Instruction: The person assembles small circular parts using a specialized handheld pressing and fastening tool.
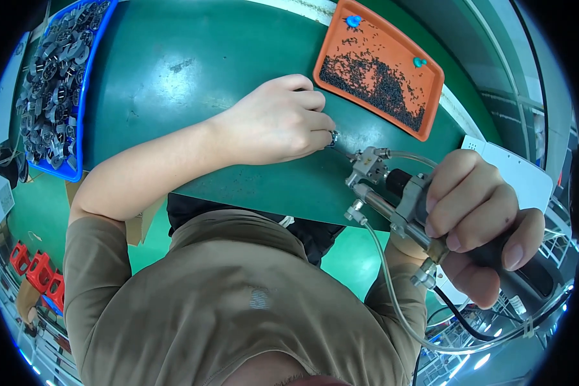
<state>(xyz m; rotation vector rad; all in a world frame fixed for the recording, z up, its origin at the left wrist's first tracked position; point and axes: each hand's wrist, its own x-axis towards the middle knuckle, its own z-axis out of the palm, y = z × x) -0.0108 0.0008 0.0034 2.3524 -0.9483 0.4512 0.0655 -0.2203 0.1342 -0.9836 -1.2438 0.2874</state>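
Note:
Over the green bench my left hand (pixel 280 122) is closed, its fingers curled around a small dark, shiny part (pixel 333 138) that peeks out at the fingertips. Most of that part is hidden by the hand. On the right, my right hand (pixel 476 206) wraps around the dark body of a dispensing gun (pixel 383 202) with a metal valve, fittings and attached hoses. The gun's thin nozzle (pixel 342 153) points at the part, its tip close by; whether they touch I cannot tell.
An orange tray (pixel 434 90) with many tiny black pieces and two small blue-green items lies at the far right. At the left stands a blue bin (pixel 87 83) full of grey-black parts. A clear hose (pixel 392 296) loops down from the gun. Red stools (pixel 40 273) are on the floor.

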